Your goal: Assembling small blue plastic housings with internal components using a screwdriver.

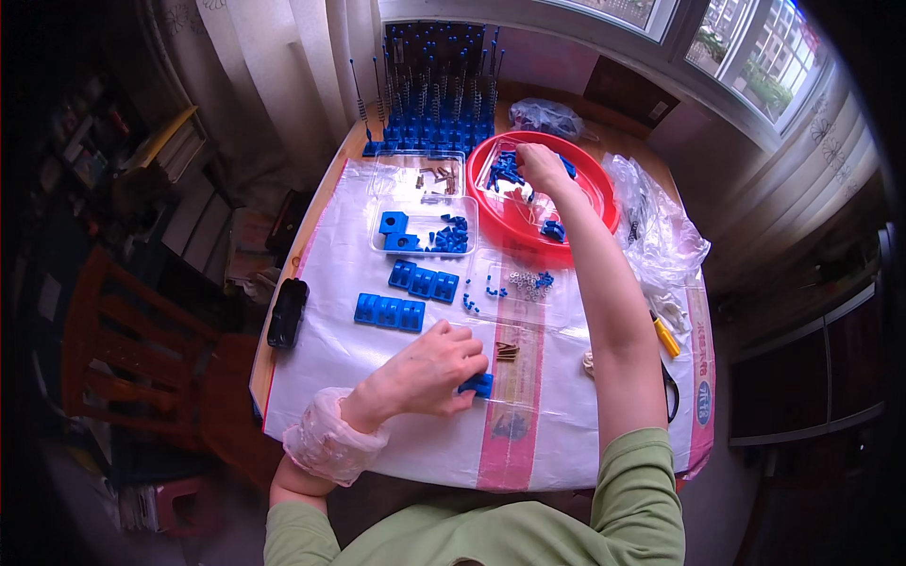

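My left hand [429, 371] is closed on a small blue plastic block [479, 385] at the near middle of the table. My right hand [541, 168] reaches far into the red basin [606, 189], its fingers bent down among blue plastic parts [505, 170] in a clear tray. What those fingertips hold, if anything, is hidden. Short brass-coloured pins [507, 352] lie just beyond my left hand. Two rows of blue blocks, a nearer row [389, 312] and a farther row [424, 281], sit left of centre.
A clear box [379, 247] holds blue pieces. Behind it another clear box [377, 179] holds brown pieces. Small rings [528, 283] lie on a clear tray. At the back stand blue assemblies with springs [425, 127]. A black case [288, 313], yellow-handled tool [665, 336] and plastic bag [656, 222] flank the work.
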`<act>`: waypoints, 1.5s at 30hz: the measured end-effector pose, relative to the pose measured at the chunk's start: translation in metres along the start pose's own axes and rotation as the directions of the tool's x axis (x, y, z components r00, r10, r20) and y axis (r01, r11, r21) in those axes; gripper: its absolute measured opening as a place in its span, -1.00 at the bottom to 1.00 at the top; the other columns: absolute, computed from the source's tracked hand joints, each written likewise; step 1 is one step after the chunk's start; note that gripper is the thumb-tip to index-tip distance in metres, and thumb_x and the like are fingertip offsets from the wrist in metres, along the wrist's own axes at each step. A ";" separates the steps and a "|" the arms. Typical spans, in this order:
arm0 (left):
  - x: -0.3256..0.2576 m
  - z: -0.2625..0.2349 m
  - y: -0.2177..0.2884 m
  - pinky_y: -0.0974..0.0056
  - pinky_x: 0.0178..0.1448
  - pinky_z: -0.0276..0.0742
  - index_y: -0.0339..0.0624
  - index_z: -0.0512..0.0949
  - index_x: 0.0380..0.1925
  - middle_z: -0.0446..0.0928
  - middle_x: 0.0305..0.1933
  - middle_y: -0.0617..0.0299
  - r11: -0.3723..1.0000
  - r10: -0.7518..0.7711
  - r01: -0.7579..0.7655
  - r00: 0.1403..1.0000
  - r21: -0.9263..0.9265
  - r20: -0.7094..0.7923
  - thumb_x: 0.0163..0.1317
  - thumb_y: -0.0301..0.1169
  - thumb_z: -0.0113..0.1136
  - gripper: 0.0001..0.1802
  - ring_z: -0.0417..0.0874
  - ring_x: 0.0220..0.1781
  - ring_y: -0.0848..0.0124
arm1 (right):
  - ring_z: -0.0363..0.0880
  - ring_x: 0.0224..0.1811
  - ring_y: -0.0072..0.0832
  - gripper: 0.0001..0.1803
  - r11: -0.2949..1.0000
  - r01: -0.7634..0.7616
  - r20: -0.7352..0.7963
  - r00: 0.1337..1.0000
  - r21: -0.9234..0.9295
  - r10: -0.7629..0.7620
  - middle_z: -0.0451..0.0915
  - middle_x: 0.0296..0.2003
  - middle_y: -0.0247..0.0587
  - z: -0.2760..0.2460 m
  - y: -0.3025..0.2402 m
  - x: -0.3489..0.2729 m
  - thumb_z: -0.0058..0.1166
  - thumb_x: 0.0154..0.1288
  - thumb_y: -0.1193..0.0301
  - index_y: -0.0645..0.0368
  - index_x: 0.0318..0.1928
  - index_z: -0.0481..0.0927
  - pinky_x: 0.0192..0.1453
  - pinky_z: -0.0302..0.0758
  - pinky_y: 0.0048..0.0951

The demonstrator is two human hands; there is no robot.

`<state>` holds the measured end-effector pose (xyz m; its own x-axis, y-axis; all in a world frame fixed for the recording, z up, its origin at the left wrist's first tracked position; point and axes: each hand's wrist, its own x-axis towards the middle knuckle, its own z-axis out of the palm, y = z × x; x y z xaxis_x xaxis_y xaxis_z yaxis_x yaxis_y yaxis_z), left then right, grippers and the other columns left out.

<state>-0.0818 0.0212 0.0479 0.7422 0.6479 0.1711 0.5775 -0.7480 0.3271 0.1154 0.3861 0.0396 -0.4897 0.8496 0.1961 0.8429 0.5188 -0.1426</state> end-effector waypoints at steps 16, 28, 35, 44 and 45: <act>0.000 0.016 0.002 0.10 0.13 0.44 0.13 0.69 -0.03 0.54 0.05 0.23 0.987 0.140 -0.140 0.990 -0.081 -0.006 -0.09 -0.57 0.42 -0.47 0.53 0.11 0.22 | 0.53 0.35 0.05 -0.22 0.995 -0.103 0.139 0.985 0.020 0.099 0.47 0.29 0.10 0.016 -0.024 0.010 0.42 0.04 0.41 -0.01 0.36 0.54 0.39 0.56 -0.08; -0.002 0.006 -0.011 0.14 0.14 0.46 0.01 0.69 -0.12 0.57 -0.09 0.27 0.999 0.021 -0.024 0.996 -0.037 -0.085 -0.01 -0.65 0.32 -0.59 0.60 0.06 0.28 | 0.68 0.15 0.15 -0.38 0.996 -0.040 0.050 0.998 -0.077 0.044 0.55 0.16 0.24 0.037 -0.022 0.013 0.26 0.25 0.50 0.09 0.34 0.44 0.19 0.65 0.02; -0.005 0.004 -0.021 0.17 0.12 0.46 -0.01 0.71 -0.19 0.61 -0.17 0.29 0.998 -0.045 0.051 0.988 0.034 -0.146 0.01 -0.63 0.34 -0.65 0.65 -0.01 0.29 | 0.68 0.12 0.16 -0.60 0.998 -0.010 -0.013 1.000 -0.070 0.009 0.61 0.02 0.26 0.046 -0.016 0.016 0.13 0.32 0.59 0.21 0.17 0.50 0.17 0.63 0.06; -0.002 -0.003 -0.021 0.08 0.24 0.51 -0.07 0.71 -0.12 0.61 -0.12 0.19 0.946 -0.082 0.045 0.991 -0.320 -0.105 0.17 -0.54 0.37 -0.74 0.64 0.04 0.18 | 0.66 0.11 0.17 -0.73 0.981 -0.086 -0.255 0.958 0.175 0.129 0.70 -0.04 0.28 0.045 -0.004 0.014 0.16 0.28 0.54 0.31 -0.02 0.63 0.23 0.57 0.04; -0.002 -0.004 -0.020 0.07 0.26 0.51 -0.07 0.71 -0.10 0.60 -0.11 0.17 0.921 -0.086 0.047 0.993 -0.388 -0.084 0.18 -0.52 0.38 -0.74 0.64 0.06 0.16 | 0.66 0.12 0.17 -0.73 0.970 -0.084 -0.271 0.951 0.228 0.147 0.70 -0.02 0.28 0.043 -0.006 0.012 0.16 0.29 0.53 0.31 -0.01 0.64 0.24 0.57 0.04</act>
<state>-0.0965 0.0356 0.0445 0.6585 0.7199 0.2194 0.4350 -0.6020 0.6696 0.0951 0.3976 0.0015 -0.2818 0.8582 0.4291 0.8082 0.4533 -0.3759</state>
